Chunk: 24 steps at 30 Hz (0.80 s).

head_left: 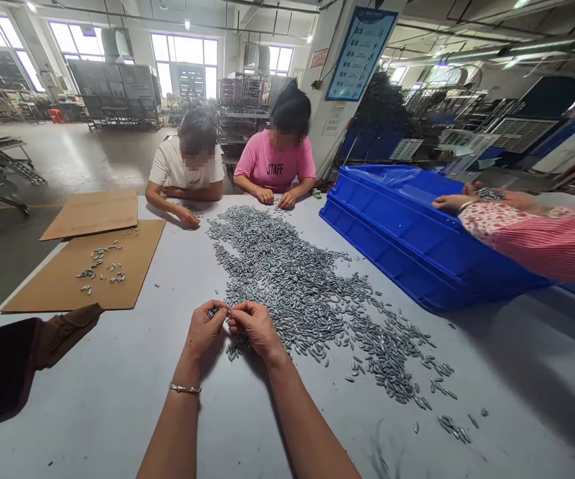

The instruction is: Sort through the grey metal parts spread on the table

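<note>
Many small grey, pointed-oval metal pieces [287, 279] lie in a wide heap across the white table [108, 392]. At the near left edge of the heap, my left hand [206, 327] is closed around several of these pieces, some showing between its fingers. Its wrist carries a silver bracelet [184, 388]. My right hand [256, 327] meets it fingertip to fingertip, thumb and forefinger pinched. What the right fingers pinch is too small and too covered to see clearly. A few loose pieces [235, 347] lie just below the two hands.
Two people [192, 159] sit across the table, hands by the heap. Blue stacked crates [392, 246] stand at right; another person's pink-striped sleeve [542, 233] reaches over them. Cardboard sheets [138, 266], one bearing scattered pieces, lie left. A phone [5, 372] and brown cloth [70, 332] are nearer.
</note>
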Each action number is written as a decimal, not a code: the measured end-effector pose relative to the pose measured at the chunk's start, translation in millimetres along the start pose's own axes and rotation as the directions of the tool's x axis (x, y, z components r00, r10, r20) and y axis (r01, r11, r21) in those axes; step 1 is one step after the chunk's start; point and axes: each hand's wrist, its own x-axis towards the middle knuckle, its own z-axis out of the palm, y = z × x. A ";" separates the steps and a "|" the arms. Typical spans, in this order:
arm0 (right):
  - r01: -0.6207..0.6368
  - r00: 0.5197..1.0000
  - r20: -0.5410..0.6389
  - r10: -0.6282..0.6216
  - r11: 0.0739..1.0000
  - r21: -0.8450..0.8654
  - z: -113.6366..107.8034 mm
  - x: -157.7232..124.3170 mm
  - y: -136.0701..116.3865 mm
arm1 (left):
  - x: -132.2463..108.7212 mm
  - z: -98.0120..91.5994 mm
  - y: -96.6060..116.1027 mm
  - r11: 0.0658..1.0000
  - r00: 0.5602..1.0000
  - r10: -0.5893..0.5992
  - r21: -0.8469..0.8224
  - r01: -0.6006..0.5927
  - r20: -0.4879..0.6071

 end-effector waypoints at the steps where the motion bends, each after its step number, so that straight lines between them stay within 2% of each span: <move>1: 0.003 1.000 0.004 -0.003 1.000 -0.015 0.4 -0.8 -0.8 | 0.2 -0.4 0.0 1.000 1.000 0.005 0.007 -0.005 0.006; 6: 0.025 0.999 0.027 -0.022 0.992 -0.124 -1.1 -2.0 -2.2 | 0.1 -1.7 0.9 0.995 0.998 0.025 0.091 -0.030 0.059; 9: 0.014 0.999 0.052 -0.007 0.988 -0.154 -4.1 -1.5 -2.0 | -0.6 -1.8 0.7 0.991 0.995 0.002 0.135 -0.016 0.100; 12: -0.005 0.998 0.054 0.015 0.986 -0.169 -6.7 -1.1 -2.1 | -0.8 -1.0 -0.4 0.986 0.991 0.028 0.160 -0.049 0.130; 24: 0.026 1.000 0.015 -0.023 0.978 -0.206 -4.8 1.5 2.1 | -0.2 0.8 -0.9 0.985 0.994 0.001 0.170 -0.019 0.107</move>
